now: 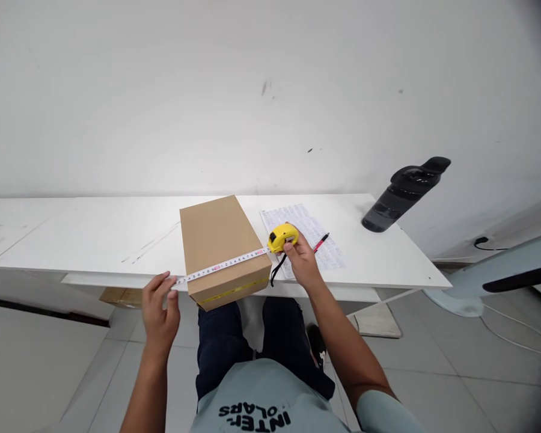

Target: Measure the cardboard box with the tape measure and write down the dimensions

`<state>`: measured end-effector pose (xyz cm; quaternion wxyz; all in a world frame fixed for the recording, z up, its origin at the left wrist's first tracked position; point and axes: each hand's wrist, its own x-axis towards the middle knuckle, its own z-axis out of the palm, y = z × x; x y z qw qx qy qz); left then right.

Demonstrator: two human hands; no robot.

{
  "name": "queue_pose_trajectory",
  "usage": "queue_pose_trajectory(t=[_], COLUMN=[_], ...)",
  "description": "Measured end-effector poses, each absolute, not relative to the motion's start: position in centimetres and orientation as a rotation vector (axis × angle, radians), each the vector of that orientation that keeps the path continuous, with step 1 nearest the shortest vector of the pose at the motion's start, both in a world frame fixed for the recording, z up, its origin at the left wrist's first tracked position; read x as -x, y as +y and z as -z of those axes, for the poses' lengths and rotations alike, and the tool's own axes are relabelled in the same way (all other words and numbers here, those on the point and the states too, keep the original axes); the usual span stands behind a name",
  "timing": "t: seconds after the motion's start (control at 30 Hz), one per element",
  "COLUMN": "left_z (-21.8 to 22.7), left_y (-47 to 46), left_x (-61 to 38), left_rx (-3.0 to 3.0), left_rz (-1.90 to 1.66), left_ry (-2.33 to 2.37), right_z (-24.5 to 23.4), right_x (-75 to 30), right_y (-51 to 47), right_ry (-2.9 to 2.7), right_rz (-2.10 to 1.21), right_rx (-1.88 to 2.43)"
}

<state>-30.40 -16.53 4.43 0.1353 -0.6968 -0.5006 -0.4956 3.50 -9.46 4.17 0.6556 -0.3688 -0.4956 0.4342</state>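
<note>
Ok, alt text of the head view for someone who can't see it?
The left hand holds the end of a white measuring tape stretched across a brown cardboard box; the right hand holds its yellow case. Nearby, a red and black pen lies on white printed paper, and a black cylindrical bottle stands farther right.

Dark bottle (399,196) on a white tabletop (94,234), text-covered paper sheet (309,222) left of the bottle, red-and-black pen (321,242) lying between sheet's middle and bottle, scuffed white wall (252,96) behind the bottle, black plug (481,241) to the bottle's right.
</note>
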Motion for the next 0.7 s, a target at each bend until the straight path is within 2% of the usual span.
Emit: queue_pose_trajectory(t=[0.13, 0.7], left_z=[-5.2, -4.0], left_y=[-16.7, -15.5], left_x=[28.3, 27.0], left_rx=[2.273, 2.139], left_rz=[1.330, 1.431], left_ry=[-1.387, -1.442], right_z=[-4.8, -4.9], right_x=[-2.8, -4.2], right_y=[-9.7, -9.0], right_ry=[-1.150, -1.177], right_rz=[-1.048, -1.067], right_rx=[0.843, 0.829])
